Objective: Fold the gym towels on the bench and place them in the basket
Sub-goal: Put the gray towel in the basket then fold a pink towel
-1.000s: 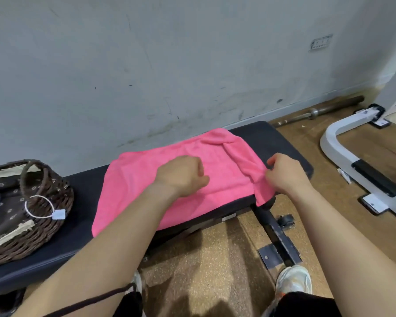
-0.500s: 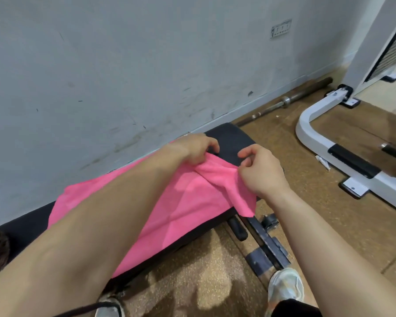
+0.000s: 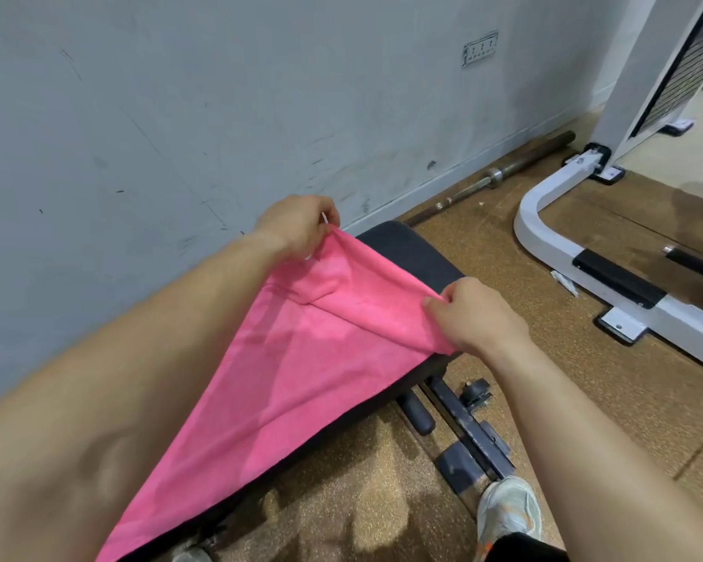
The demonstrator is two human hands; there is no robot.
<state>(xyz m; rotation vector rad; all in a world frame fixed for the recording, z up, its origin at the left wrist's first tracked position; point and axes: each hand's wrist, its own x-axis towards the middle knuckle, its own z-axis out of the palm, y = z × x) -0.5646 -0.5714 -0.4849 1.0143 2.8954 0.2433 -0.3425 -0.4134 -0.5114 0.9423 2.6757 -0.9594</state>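
Note:
A pink towel [image 3: 297, 371] lies along the black padded bench [image 3: 415, 253], its right end lifted off the pad. My left hand [image 3: 301, 227] pinches the far corner of that end, up by the wall. My right hand [image 3: 475, 314] pinches the near corner at the bench's front edge. The cloth is stretched taut between the two hands. My left forearm covers the left part of the towel and bench. The basket is out of view.
The grey wall [image 3: 220, 115] runs right behind the bench. A barbell bar [image 3: 500, 176] lies on the floor along the wall. A white machine frame [image 3: 552, 237] stands on the right. The bench's foot bracket [image 3: 467, 440] and my shoe [image 3: 508, 509] are below.
My head has turned right, so the basket has left the view. Both hands have taken the towel's right corners, moved apart and raised that end off the bench.

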